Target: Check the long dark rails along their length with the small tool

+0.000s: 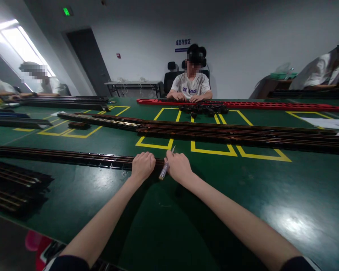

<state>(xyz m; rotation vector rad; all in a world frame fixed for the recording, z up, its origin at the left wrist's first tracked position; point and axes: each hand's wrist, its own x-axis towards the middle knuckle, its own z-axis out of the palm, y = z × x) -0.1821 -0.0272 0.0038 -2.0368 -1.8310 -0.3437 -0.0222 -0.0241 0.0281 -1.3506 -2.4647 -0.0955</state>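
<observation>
My left hand [143,165] is closed over a long dark rail [101,160] with shiny brownish lines, near its right end. From there the rail runs off to the left along the green table. Close by on the right, my right hand [178,164] grips a small screwdriver [163,171]. Its clear handle points down toward me, and its thin shaft sticks out above the fingers. A short piece of the rail shows between both hands; whether my right fingers also touch it, I cannot tell.
Beyond my hands a bundle of similar rails [214,131] crosses the green table [214,233]. More rails [14,188] lie at left. Farther back are a red slotted bar [260,105] and black parts [203,110], with a person [190,84] seated behind. Other people sit at both sides.
</observation>
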